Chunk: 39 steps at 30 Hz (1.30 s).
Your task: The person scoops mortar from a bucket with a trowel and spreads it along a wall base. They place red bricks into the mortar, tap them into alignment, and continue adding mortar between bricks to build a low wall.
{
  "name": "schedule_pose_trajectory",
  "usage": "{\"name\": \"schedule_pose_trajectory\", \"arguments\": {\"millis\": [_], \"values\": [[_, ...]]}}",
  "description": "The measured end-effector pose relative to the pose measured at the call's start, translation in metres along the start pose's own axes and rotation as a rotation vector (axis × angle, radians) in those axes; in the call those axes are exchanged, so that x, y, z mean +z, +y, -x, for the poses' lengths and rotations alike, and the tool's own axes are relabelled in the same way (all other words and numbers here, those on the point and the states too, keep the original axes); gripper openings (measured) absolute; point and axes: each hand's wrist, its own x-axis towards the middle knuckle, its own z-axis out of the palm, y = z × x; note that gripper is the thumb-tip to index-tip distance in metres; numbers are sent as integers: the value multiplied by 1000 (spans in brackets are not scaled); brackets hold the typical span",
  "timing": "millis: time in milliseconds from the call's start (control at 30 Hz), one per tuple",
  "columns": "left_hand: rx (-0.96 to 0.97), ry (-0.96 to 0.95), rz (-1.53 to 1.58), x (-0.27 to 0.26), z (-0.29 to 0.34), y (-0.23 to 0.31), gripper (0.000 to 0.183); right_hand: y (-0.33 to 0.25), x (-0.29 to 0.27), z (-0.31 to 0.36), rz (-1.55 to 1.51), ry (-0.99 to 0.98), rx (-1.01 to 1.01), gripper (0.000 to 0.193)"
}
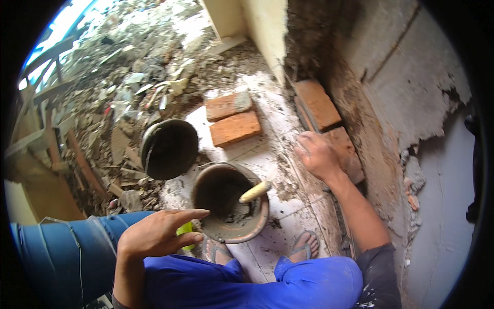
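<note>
My right hand is closed over a long thin strip that runs along the edge of the bricks by the wall. Under and beyond the hand, a whole orange brick and a paler brick lie end to end at the wall's foot. My left hand is held in the air with its fingers apart and nothing in them, left of a mortar bucket. Grey mortar lies inside that bucket, and a tool with a yellowish handle leans in it, its working end hidden.
Two loose bricks lie side by side on the pale tiles. A second dark bucket stands left of them. Rubble and broken wood spread over the far left. A blue drum is at my left, a crumbling wall at my right.
</note>
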Motion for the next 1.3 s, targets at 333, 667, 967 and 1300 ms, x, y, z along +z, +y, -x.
{"name": "schedule_pose_trajectory", "arguments": {"millis": [333, 667, 967, 1300], "values": [[147, -2, 104, 18, 58, 14, 65, -71, 151, -137, 431, -466, -191, 79], [-164, 76, 426, 30, 90, 20, 66, -62, 189, -160, 357, -305, -173, 64], [9, 49, 156, 16, 61, 19, 72, -67, 162, -146, 326, -329, -80, 59], [319, 95, 115, 10, 45, -20, 67, 79, -8, -116, 181, 196, 372, 84]]}}
